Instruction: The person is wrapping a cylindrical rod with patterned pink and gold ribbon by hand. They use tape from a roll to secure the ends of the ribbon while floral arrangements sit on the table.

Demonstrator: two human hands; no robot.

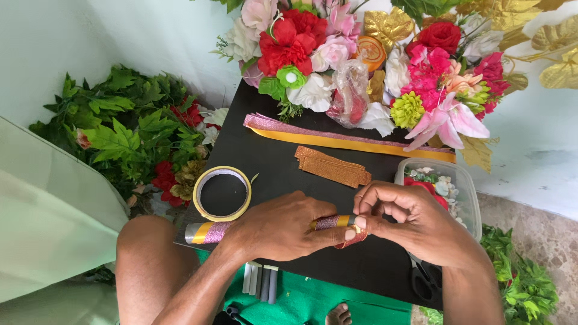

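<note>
Left hand (283, 225) lies closed over a tube (208, 232) held level above the near edge of the black table (265, 156), palm down, thumb tip reaching toward the right; right hand (409, 219) pinches a copper glitter strip (352, 239) against the tube's right end, fingers curled and thumb pressing on the band; the tube already shows pink glitter and yellow bands at both ends, on the left beside a bare silvery stretch and on the right between the two hands, so the wrapping looks, as a judgement, partly done, with the middle hidden under the left hand and the copper strip not yet laid flat; just beside the left wrist a tape roll (222, 193) lies flat on the table; scissors (424, 283) rest near the right forearm, at the table's near edge; farther on, cut copper strips (331, 167) lie stacked, unused; behind them long pink and yellow ribbons (337, 138) stretch across; a clear tub (466, 192) of small blooms stands at the right; artificial flowers (361, 60) crowd the far edge.
</note>
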